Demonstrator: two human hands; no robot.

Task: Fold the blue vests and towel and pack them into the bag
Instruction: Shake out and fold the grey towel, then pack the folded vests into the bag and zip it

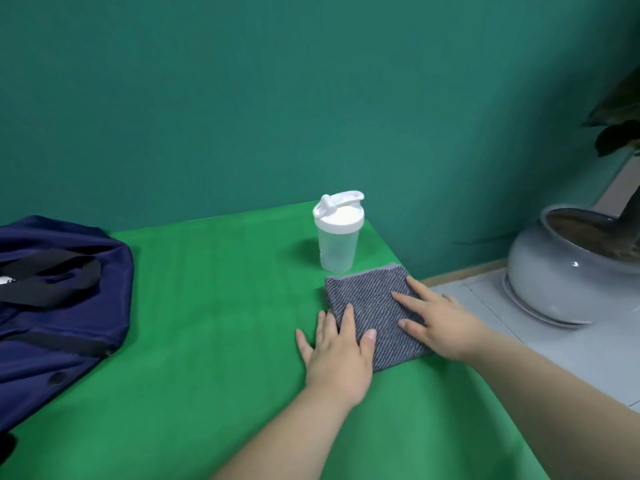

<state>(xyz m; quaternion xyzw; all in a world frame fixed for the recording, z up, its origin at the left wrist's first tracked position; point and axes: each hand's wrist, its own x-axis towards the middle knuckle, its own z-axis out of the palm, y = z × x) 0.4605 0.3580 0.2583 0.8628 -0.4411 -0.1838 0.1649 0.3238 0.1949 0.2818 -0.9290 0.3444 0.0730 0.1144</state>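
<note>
Green table [214, 306], folded towel [372, 303], shaker bottle [337, 237], navy bag [65, 292]

1. One folded grey towel [370, 306].
2. One dark blue bag [69, 244].
3. One clear bottle [337, 237] with a white lid.
4. Two hands: left hand [337, 355], right hand [440, 323].
5. One grey plant pot [554, 271].
6. One green tablecloth [207, 306].

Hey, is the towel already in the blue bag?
No, the folded towel lies on the green table under the left hand and right hand, apart from the bag.
</note>
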